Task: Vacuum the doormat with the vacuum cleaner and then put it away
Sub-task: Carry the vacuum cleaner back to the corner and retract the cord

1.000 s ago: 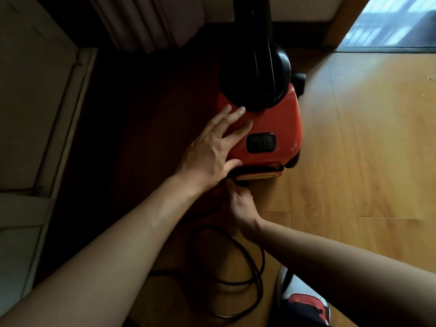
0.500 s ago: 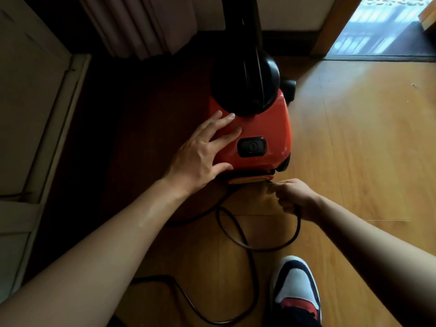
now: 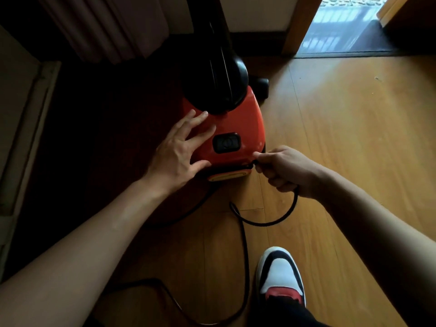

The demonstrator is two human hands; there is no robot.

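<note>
A red canister vacuum cleaner (image 3: 238, 123) with a black hose and dome on top stands on the wooden floor, its black power button facing me. My left hand (image 3: 179, 152) lies flat with spread fingers on the left side of its red body. My right hand (image 3: 283, 171) pinches the black power cord (image 3: 243, 232) right at the vacuum's near right corner. The cord loops from that hand over the floor toward me. A dark doormat (image 3: 372, 43) lies at the doorway, far right.
My shoe (image 3: 280, 277) stands on the floor just right of the cord. A curtain (image 3: 106, 24) hangs at the back left, and a pale cabinet or panel (image 3: 21, 114) runs along the left. The door frame (image 3: 295, 24) is behind the vacuum.
My right hand came out from under the vacuum's near edge and moved right, now holding the cord at the right corner. The cord's loop shifted with it. My left hand stayed put.
</note>
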